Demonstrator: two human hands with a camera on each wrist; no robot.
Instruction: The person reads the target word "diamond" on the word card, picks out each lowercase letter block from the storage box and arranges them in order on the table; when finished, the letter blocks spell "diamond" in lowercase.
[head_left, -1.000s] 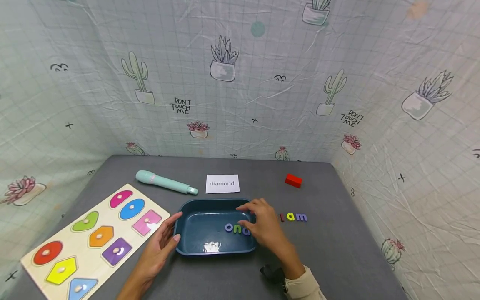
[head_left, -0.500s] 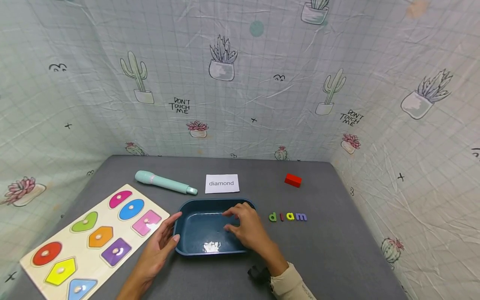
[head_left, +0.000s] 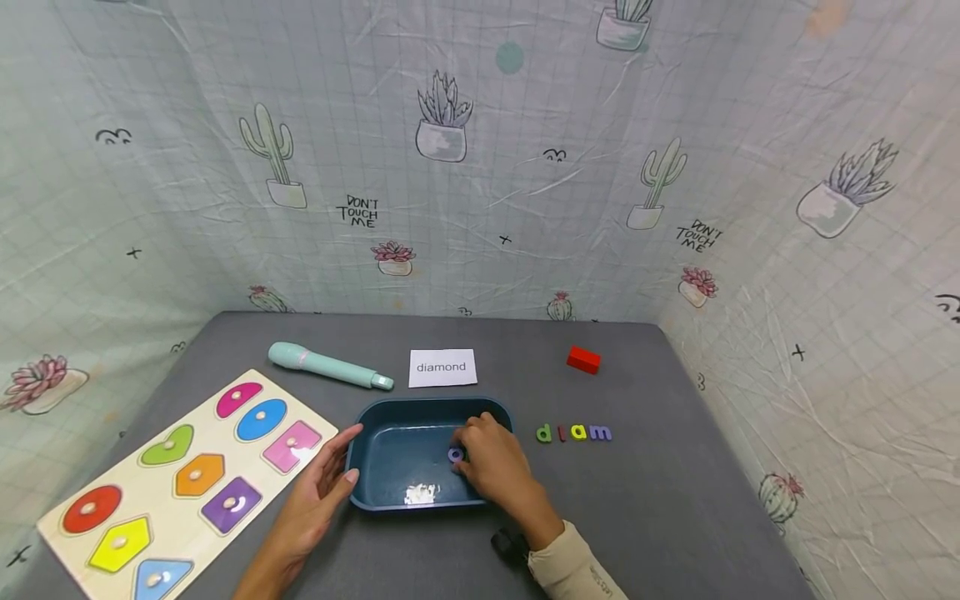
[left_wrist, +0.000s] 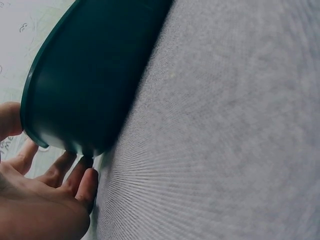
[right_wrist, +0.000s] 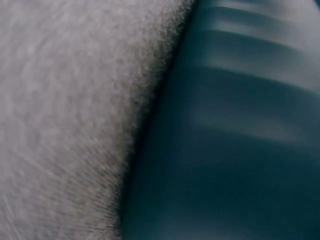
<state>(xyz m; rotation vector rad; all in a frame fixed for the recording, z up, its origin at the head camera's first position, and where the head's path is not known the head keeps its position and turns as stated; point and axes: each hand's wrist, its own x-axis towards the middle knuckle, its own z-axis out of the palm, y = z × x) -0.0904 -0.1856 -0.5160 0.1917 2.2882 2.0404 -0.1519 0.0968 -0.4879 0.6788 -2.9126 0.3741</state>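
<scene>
A dark blue tray [head_left: 405, 492] sits on the grey table. My left hand [head_left: 318, 487] rests against its left end, fingers relaxed; in the left wrist view, the hand's fingers [left_wrist: 60, 172] touch the outer wall. Inside the tray, near the right side, my right hand [head_left: 495, 458] has thumb and fingers curled about a small purple letter o [head_left: 455, 455]. A sliver of green shows just beside that letter, and the rest there is hidden under the hand. The right wrist view shows only the tray's outer wall [right_wrist: 215, 150] and the tabletop.
Right of the tray, a row of small letters includes a green d [head_left: 543, 433] and a purple m [head_left: 600, 433]. Behind are a card reading diamond [head_left: 442, 368], a red block [head_left: 583, 360] and a mint microphone-shaped object [head_left: 330, 365]. A wooden shape puzzle [head_left: 157, 492] lies left.
My right hand has moved left and lower into the tray, uncovering the green d outside it, and its fingers have drawn in around the letter o. My left hand stays put.
</scene>
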